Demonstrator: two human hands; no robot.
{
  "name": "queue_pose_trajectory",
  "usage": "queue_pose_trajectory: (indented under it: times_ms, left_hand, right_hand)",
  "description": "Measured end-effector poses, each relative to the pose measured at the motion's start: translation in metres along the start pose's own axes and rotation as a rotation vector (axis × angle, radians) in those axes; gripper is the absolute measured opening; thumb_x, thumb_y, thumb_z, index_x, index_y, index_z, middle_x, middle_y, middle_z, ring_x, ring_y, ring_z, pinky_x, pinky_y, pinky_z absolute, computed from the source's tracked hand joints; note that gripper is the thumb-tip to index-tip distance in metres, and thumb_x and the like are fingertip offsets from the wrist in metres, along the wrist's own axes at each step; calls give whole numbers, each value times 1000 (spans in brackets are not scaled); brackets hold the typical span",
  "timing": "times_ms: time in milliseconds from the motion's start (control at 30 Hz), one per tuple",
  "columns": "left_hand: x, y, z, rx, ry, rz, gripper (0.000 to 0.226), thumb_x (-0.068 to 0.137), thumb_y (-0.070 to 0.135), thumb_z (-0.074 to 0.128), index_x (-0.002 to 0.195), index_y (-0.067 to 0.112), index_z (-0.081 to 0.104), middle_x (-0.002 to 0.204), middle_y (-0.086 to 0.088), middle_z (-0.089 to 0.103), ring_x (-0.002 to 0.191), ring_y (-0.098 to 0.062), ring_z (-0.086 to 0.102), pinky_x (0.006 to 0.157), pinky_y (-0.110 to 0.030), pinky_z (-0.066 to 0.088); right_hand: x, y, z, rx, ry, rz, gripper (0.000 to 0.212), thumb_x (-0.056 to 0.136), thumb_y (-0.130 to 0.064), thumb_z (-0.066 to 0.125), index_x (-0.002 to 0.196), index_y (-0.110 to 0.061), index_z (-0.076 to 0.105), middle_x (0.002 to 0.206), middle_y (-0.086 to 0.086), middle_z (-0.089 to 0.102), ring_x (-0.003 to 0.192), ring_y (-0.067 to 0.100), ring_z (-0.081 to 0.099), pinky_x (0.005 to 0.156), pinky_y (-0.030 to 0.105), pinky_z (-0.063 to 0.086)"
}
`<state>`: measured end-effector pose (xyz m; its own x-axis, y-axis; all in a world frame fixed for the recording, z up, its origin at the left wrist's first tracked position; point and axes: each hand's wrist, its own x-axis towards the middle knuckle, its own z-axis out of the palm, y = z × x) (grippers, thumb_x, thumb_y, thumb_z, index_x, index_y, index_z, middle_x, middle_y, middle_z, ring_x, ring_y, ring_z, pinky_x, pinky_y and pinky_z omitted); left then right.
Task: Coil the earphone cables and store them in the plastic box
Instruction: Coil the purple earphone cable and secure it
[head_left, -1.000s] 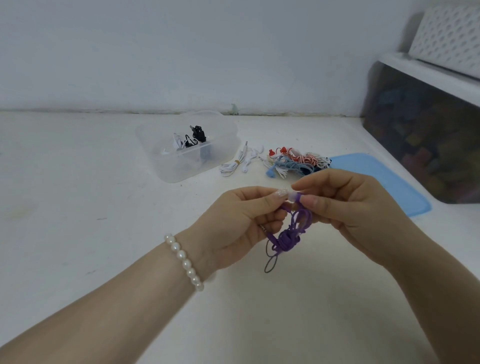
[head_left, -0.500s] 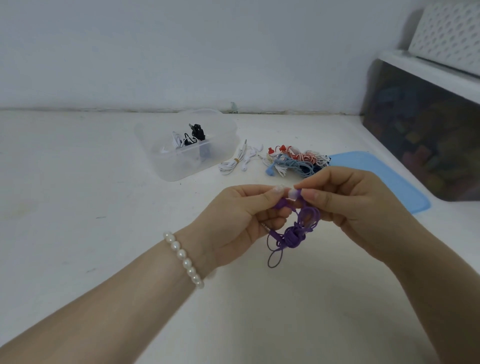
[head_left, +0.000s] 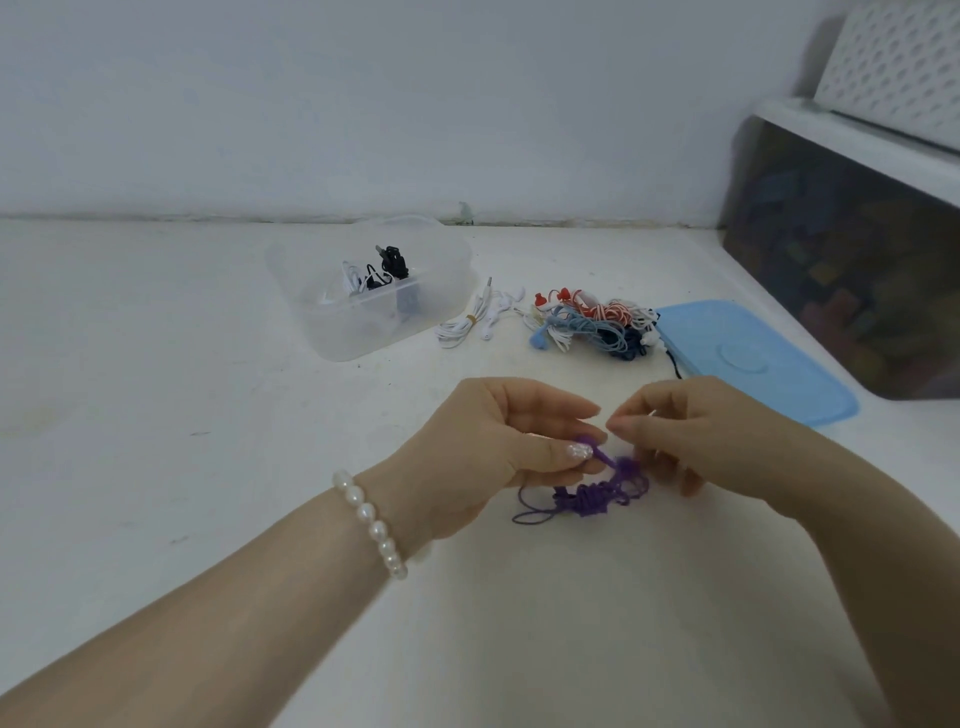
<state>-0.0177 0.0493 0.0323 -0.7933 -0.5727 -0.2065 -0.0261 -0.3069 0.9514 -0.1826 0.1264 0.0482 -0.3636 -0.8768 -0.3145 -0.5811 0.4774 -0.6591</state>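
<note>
— What's she holding, mid-frame?
— A knotted purple earphone cable (head_left: 589, 496); the left hand (head_left: 498, 452) pinches one end, the right hand (head_left: 691, 441) grips the other.
— And higher up?
— A clear plastic box (head_left: 363, 291) with earphones inside, a loose cable pile (head_left: 587, 325), a blue lid (head_left: 748, 358) right of it.

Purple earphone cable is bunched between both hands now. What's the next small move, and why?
Probably finish tucking the loose end into the purple earphone cable bundle before carrying it to the plastic box. The left hand pinches one end and the right hand works the other, but a slack loop trails from the knotted middle. The box sits open with coiled sets already inside.
</note>
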Motion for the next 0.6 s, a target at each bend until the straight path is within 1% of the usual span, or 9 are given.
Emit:
queue_pose_trajectory:
  times_ms: [67, 100, 133, 200, 300, 367, 467, 533, 600]
  left_hand:
    - [0, 2, -1, -28, 14, 4, 27, 77, -13, 59, 98, 2, 65, 84, -11, 72, 68, -19, 69, 67, -26, 58]
    - [0, 3, -1, -45, 23, 11, 25, 77, -12, 60, 96, 3, 65, 83, -11, 72, 67, -19, 69, 66, -25, 58]
    - [1, 3, -1, -61, 33, 22, 24, 76, -11, 60, 95, 3, 64, 82, -12, 72, 67, -20, 69, 64, -25, 58]
    - [1, 3, -1, -96, 57, 45, 20, 75, -11, 61, 90, 2, 60, 77, -13, 70, 67, -22, 69, 62, -26, 57]
    - [3, 3, -1, -172, 87, 68, 19, 74, -12, 60, 81, 3, 51, 67, -10, 65, 65, -26, 69, 59, -26, 57]
    - [4, 3, -2, -202, 99, 63, 20, 75, -11, 60, 79, 4, 49, 67, -11, 64, 63, -26, 68, 57, -26, 57]
    - [3, 6, -2, -247, 72, 40, 13, 79, -4, 58, 79, 6, 50, 75, -16, 64, 62, -25, 69, 56, -27, 57]
    - [4, 11, -4, -240, 71, 46, 7, 85, 5, 54, 80, 7, 50, 75, -13, 67, 62, -25, 70, 54, -26, 56]
    - [7, 15, -12, -154, 168, 108, 10, 87, 9, 53, 78, 7, 54, 67, -6, 66, 55, -19, 68, 49, -22, 54]
  right_hand:
    - [-1, -1, 0, -4, 123, -102, 31, 75, -53, 56, 78, -26, 69, 73, 2, 66, 63, 10, 56, 59, 23, 46]
    - [-4, -5, 0, 70, 177, -174, 37, 68, -59, 54, 77, -28, 71, 72, -1, 67, 64, 7, 57, 60, 22, 46]
    - [-7, -8, -1, 172, 191, -252, 40, 61, -61, 54, 76, -29, 72, 70, -3, 68, 63, 4, 57, 60, 21, 46]
    - [-12, -14, 1, 323, 128, -370, 36, 57, -55, 58, 78, -28, 74, 70, -6, 71, 65, 1, 61, 60, 16, 49]
    - [-12, -16, 7, 338, 22, -421, 25, 62, -39, 63, 81, -27, 74, 73, -8, 73, 72, 3, 67, 65, 11, 49]
    - [-11, -15, 10, 344, 5, -417, 22, 63, -34, 64, 82, -27, 73, 74, -8, 73, 74, 5, 68, 65, 11, 48]
    - [-10, -15, 9, 435, 8, -435, 23, 61, -24, 66, 82, -16, 71, 71, -3, 73, 68, 8, 68, 63, 13, 49]
    - [-9, -14, 7, 548, 54, -444, 23, 61, -17, 66, 81, -8, 68, 64, 0, 70, 61, 9, 66, 59, 14, 49]
    - [-6, -13, 5, 717, 120, -440, 22, 59, -19, 68, 78, -8, 66, 60, 3, 68, 57, 14, 64, 59, 19, 51]
